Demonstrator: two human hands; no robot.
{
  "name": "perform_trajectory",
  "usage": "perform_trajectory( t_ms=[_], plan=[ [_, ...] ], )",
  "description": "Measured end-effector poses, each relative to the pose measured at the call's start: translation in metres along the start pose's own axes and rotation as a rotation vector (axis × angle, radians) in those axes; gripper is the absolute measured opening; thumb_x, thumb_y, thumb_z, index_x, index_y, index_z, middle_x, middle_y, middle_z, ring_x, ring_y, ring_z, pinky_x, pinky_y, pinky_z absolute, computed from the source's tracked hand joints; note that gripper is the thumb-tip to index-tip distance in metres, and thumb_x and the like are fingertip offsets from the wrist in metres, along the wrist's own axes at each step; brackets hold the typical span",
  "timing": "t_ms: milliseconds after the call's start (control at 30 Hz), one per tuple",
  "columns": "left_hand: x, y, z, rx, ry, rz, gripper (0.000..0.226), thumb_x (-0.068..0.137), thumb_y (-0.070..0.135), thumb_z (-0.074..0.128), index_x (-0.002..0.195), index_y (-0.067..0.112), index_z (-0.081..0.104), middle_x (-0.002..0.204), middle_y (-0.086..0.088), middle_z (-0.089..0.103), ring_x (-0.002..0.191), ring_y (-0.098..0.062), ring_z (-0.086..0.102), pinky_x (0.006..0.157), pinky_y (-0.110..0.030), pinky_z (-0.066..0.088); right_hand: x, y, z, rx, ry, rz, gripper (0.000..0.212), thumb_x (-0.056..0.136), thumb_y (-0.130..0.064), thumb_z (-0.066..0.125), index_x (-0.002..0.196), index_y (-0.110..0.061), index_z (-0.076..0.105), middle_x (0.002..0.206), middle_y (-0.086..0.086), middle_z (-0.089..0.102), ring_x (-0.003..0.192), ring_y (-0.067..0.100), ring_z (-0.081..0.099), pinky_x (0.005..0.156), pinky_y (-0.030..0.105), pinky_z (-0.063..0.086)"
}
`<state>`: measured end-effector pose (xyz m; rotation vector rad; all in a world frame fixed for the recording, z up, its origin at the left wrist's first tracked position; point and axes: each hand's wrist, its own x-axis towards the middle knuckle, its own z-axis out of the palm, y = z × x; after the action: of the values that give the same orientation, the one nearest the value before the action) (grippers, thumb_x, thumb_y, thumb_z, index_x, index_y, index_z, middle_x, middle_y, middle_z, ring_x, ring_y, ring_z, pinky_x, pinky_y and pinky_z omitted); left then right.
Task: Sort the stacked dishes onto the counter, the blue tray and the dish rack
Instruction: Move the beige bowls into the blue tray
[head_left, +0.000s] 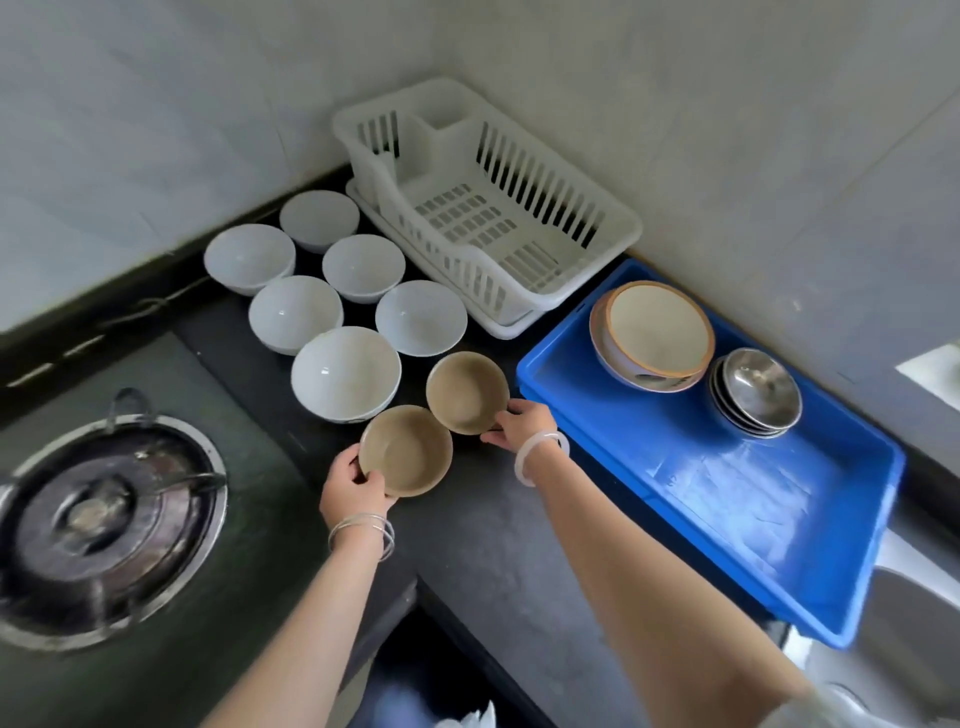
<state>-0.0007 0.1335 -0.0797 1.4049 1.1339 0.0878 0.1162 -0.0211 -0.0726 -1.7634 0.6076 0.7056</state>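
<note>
Your left hand (353, 483) gripped the nearer brown bowl (408, 451) by its left rim at frame centre. Your right hand (519, 423) pinched the farther brown bowl (465, 391) just beside it. Six white bowls (345, 371) sat on the counter (498, 519) at upper left. The dish rack (613, 228) stood at upper centre. At right, the blue tray (727, 493) held stacked cream bowls (654, 327) and steel bowls (756, 387).

You have six white bowls (319, 218) (249, 257) (363, 267) (295, 313) (421, 317) (345, 371), two brown bowls (405, 449) (467, 392), one white dish rack (618, 228), one blue tray (727, 499), two dish stacks (652, 332) (756, 389).
</note>
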Motion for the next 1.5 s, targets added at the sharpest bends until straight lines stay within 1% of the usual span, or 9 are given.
perform_trajectory(
  t_ms=[133, 267, 433, 600, 767, 900, 1067, 1300, 1500],
  plan=[
    [-0.002, 0.01, -0.006, -0.032, -0.076, 0.003, 0.043, 0.082, -0.01, 0.049, 0.117, 0.013, 0.059, 0.112, -0.012, 0.062, 0.09, -0.028, 0.058, 0.072, -0.036, 0.054, -0.008, 0.015, -0.013, 0.024, 0.068, 0.0, 0.032, 0.091, -0.006, 0.053, 0.121, -0.013, 0.059, 0.102, 0.006, 0.068, 0.064, 0.007, 0.065, 0.046, 0.013, 0.049],
    [-0.008, 0.027, -0.002, -0.018, -0.199, 0.067, 0.044, 0.082, -0.008, 0.051, 0.115, 0.02, 0.061, 0.102, -0.006, 0.065, 0.091, -0.026, 0.062, 0.066, -0.03, 0.054, -0.021, 0.034, -0.023, 0.021, 0.092, 0.01, 0.037, 0.09, -0.01, 0.056, 0.126, -0.016, 0.056, 0.11, 0.006, 0.067, 0.071, 0.008, 0.067, 0.041, 0.011, 0.047],
    [-0.018, 0.038, 0.023, 0.098, -0.285, 0.132, 0.045, 0.079, -0.006, 0.05, 0.114, 0.021, 0.062, 0.099, -0.002, 0.062, 0.091, -0.025, 0.06, 0.059, -0.026, 0.054, -0.041, 0.058, -0.032, 0.007, 0.07, 0.012, 0.033, 0.09, -0.013, 0.056, 0.123, -0.018, 0.059, 0.098, 0.003, 0.071, 0.062, 0.005, 0.07, 0.048, 0.012, 0.051],
    [-0.023, 0.025, 0.042, 0.251, -0.38, 0.146, 0.036, 0.082, 0.0, 0.057, 0.111, 0.02, 0.063, 0.107, -0.006, 0.062, 0.094, -0.03, 0.061, 0.063, -0.032, 0.057, -0.051, 0.078, -0.044, 0.076, 0.06, 0.023, 0.021, 0.09, -0.012, 0.057, 0.107, -0.019, 0.066, 0.085, -0.001, 0.072, 0.071, 0.008, 0.07, 0.053, 0.013, 0.053],
    [-0.024, 0.013, 0.051, 0.413, -0.38, 0.194, 0.04, 0.081, -0.002, 0.055, 0.115, 0.018, 0.063, 0.115, -0.012, 0.05, 0.095, -0.036, 0.06, 0.065, -0.034, 0.058, -0.052, 0.082, -0.051, 0.148, 0.084, 0.021, 0.023, 0.094, -0.016, 0.046, 0.103, -0.017, 0.068, 0.083, 0.001, 0.069, 0.076, 0.015, 0.069, 0.055, 0.018, 0.055],
    [-0.02, 0.008, 0.052, 0.532, -0.369, 0.243, 0.046, 0.081, 0.005, 0.057, 0.124, 0.022, 0.058, 0.119, -0.013, 0.057, 0.094, -0.036, 0.063, 0.085, -0.042, 0.055, -0.052, 0.078, -0.051, 0.164, 0.041, 0.015, 0.022, 0.094, -0.029, 0.048, 0.111, -0.025, 0.062, 0.09, -0.002, 0.067, 0.08, 0.015, 0.068, 0.054, 0.02, 0.056],
    [-0.023, 0.002, 0.054, 0.433, -0.433, 0.027, 0.038, 0.088, 0.008, 0.053, 0.125, 0.014, 0.053, 0.117, -0.016, 0.062, 0.099, -0.034, 0.061, 0.083, -0.045, 0.055, -0.05, 0.077, -0.043, 0.059, -0.042, 0.04, 0.039, 0.094, -0.03, 0.051, 0.133, -0.027, 0.047, 0.111, -0.002, 0.059, 0.079, 0.013, 0.07, 0.062, 0.024, 0.059],
    [-0.05, 0.026, 0.07, 0.301, -0.48, 0.164, 0.021, 0.089, 0.009, 0.052, 0.107, 0.017, 0.06, 0.106, -0.015, 0.064, 0.097, -0.028, 0.063, 0.069, -0.031, 0.057, -0.06, 0.071, -0.064, 0.173, 0.123, -0.1, 0.031, 0.095, -0.017, 0.049, 0.125, -0.021, 0.054, 0.09, -0.007, 0.063, 0.073, 0.014, 0.07, 0.055, 0.02, 0.057],
    [-0.092, 0.058, 0.126, 0.229, -0.671, 0.197, 0.012, 0.088, 0.009, 0.054, 0.097, 0.016, 0.059, 0.1, -0.011, 0.066, 0.089, -0.022, 0.065, 0.071, -0.03, 0.055, -0.075, 0.062, -0.136, 0.367, 0.257, -0.201, 0.024, 0.092, -0.014, 0.049, 0.114, -0.017, 0.059, 0.092, -0.002, 0.065, 0.061, 0.014, 0.071, 0.054, 0.021, 0.056]
  ],
)
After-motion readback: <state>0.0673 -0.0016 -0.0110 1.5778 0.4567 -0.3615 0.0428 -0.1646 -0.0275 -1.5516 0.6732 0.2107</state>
